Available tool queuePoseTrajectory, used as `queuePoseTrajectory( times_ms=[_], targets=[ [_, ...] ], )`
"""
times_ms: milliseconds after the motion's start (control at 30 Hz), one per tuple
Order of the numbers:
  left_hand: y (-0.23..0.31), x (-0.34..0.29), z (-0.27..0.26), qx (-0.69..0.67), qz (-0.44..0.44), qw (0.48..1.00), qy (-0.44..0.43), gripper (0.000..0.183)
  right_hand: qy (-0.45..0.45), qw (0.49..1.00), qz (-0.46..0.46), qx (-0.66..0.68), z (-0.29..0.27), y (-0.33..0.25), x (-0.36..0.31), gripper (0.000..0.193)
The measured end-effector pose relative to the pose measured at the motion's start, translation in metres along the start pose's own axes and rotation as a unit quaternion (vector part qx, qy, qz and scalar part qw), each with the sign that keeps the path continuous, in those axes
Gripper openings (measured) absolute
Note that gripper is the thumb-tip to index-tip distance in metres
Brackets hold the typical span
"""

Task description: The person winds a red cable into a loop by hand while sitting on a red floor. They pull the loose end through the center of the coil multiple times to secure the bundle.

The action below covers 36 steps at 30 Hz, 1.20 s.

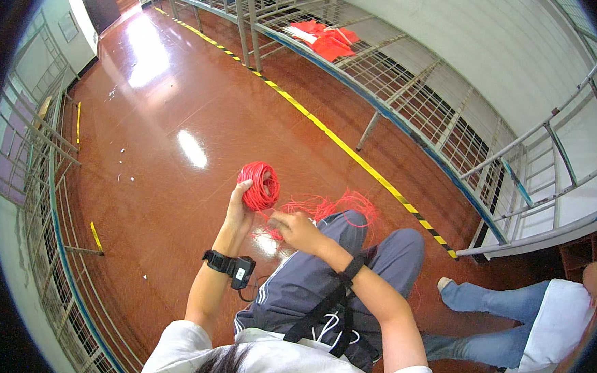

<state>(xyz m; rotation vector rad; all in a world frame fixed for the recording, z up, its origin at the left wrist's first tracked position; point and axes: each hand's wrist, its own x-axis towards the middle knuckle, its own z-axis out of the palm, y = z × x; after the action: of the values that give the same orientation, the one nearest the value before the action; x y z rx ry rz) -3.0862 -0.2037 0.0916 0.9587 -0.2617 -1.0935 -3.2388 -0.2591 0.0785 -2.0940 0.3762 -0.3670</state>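
Observation:
A round coil of thin red cord is held up in front of my knees by my left hand, its fingers wrapped round the coil's left side and through the middle. Just below and to the right of it, my right hand is closed, its fingertips pinched at red strands close to the coil. What exactly sits between those fingertips is too small to make out fully. A loose tangle of the same red cord spreads over my grey trouser knee, beyond my right hand.
Metal bunk frames run along the right wall, another bed frame along the left. Red and white cloth lies on the far right one. Yellow-black tape crosses the brown floor. A person in jeans is close at right.

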Motion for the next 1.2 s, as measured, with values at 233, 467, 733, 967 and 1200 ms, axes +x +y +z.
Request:
queuePoseTrajectory(
  times_ms=[233, 467, 733, 967, 1200],
  targets=[
    [-0.005, -0.011, 0.003, -0.11, -0.046, 0.99, -0.07, 0.043, -0.007, 0.999, -0.009, 0.036, -0.014, 0.049, -0.01, 0.016],
    [-0.012, -0.029, -0.004, -0.093, -0.093, 0.968, -0.215, 0.056, -0.155, 0.983, 0.067, -0.073, -0.013, 0.059, -0.022, 0.026],
    [-0.017, -0.035, -0.015, 0.04, -0.148, 0.973, -0.174, 0.04, -0.114, 0.98, 0.078, -0.143, -0.034, 0.088, -0.019, 0.035],
    [-0.02, -0.034, -0.044, 0.172, -0.147, 0.947, -0.23, 0.029, -0.105, 0.966, 0.085, -0.218, -0.091, 0.059, -0.025, 0.035],
    [-0.02, -0.038, -0.01, 0.488, -0.008, 0.808, -0.331, 0.028, -0.008, 0.961, 0.079, -0.266, -0.091, 0.037, -0.015, 0.038]
  ],
)
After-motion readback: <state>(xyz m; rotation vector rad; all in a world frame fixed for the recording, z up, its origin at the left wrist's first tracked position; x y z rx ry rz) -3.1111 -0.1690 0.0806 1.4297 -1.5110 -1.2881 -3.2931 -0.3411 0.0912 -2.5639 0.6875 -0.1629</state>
